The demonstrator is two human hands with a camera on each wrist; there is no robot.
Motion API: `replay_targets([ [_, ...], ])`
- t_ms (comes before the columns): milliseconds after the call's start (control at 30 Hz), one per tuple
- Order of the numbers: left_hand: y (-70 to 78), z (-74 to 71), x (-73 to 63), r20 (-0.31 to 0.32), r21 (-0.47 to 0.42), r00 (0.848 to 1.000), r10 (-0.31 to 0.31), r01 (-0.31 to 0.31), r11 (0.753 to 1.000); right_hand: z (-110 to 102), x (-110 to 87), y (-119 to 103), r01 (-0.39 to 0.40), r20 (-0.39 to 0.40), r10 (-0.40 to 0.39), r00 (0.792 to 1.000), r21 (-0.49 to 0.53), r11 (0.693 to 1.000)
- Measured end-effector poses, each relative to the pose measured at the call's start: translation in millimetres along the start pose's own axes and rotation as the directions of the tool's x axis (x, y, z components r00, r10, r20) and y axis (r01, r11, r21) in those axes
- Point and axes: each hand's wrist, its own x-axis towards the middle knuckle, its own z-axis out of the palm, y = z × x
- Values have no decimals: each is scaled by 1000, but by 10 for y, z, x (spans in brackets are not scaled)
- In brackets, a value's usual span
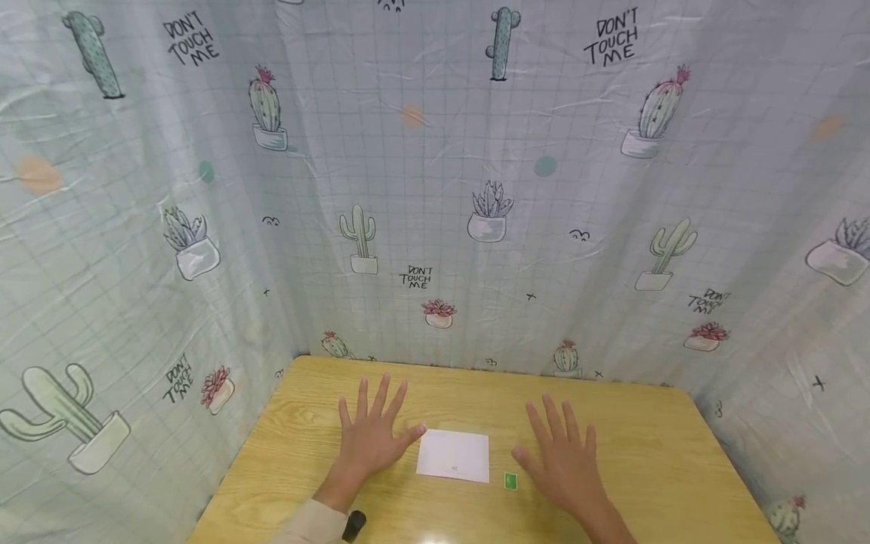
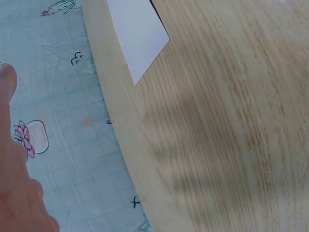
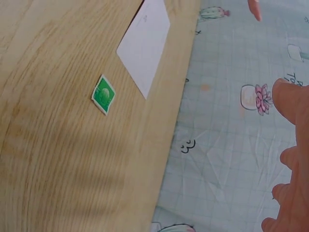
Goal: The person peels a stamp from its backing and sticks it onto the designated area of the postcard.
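Observation:
A flat white paper rectangle [image 1: 453, 455], like an envelope or card with a small mark near its front edge, lies on the wooden table. To its right is a small green stamp-like piece [image 1: 510, 481] with a white border, clearer in the right wrist view as a green piece [image 3: 104, 94]. My left hand [image 1: 370, 437] is left of the paper, fingers spread, its thumb tip appearing by the paper's corner. On the other side, my right hand [image 1: 566, 461] has its fingers spread beside the green piece. Both hands appear raised and hold nothing.
The wooden table [image 1: 632, 431] has a light grain. A cactus-print curtain [image 1: 435, 189] hangs along its back and both sides. By the left sleeve [image 1: 313, 523] a small black object [image 1: 354, 524] shows, its kind unclear.

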Motion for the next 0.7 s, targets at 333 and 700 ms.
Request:
replay_targets([
  [333,-29,114,-42,-19,1,1000,12,-12,1000,31,-40,5,-13,35,13,999,-3,1000],
  [700,-62,237,-81,18,-39,1000,-7,8,999,153,-130,60,-1,9,1,1000,10,1000],
])
